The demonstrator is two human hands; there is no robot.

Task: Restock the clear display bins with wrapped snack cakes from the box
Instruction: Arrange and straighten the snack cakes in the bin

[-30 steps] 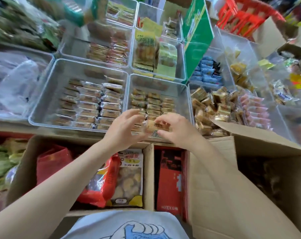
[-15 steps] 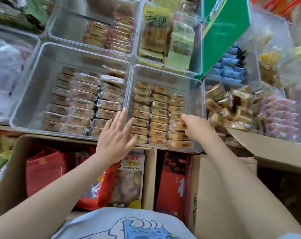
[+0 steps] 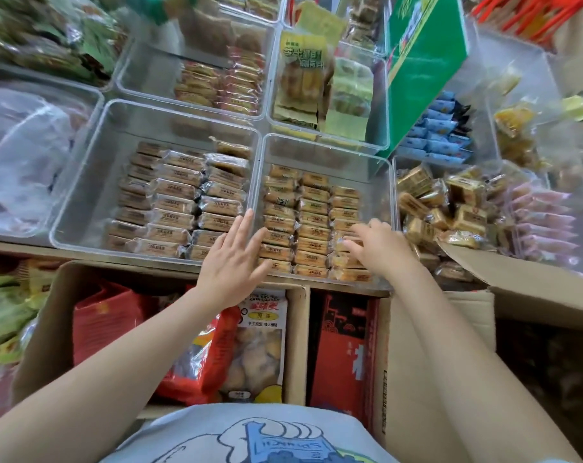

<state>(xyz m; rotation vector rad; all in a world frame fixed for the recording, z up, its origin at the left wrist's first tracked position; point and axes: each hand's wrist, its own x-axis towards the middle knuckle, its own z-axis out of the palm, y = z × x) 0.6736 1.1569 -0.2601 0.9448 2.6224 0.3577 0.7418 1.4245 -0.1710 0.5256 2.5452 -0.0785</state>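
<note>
Held a second ago between both hands, just above the near rim of the bin (image 3: pixel 327 147); now no longer in the air. Gone down into the right column of cakes (image 3: pixel 312 222), at the near end, where the right hand (image 3: pixel 377 245) lies on top of the packets. Fingers there bent down onto the wrappers. Cannot tell if still pinching that one cake or only pressing it flat.

Left hand (image 3: pixel 231 262) now let go and spread, fingers straight and apart, laid against the near left side of the same bin, touching the first column. Probably steadying the rows while the right one tucks.

So, one more cake placed. Three columns in this bin, filled from the near wall, with bare bottom left at the far side; room for more. Restock judged only partly done. Next most likely a reach back to the box (image 3: pixel 534 289), open at the near right, its inside too dark to see.
</note>
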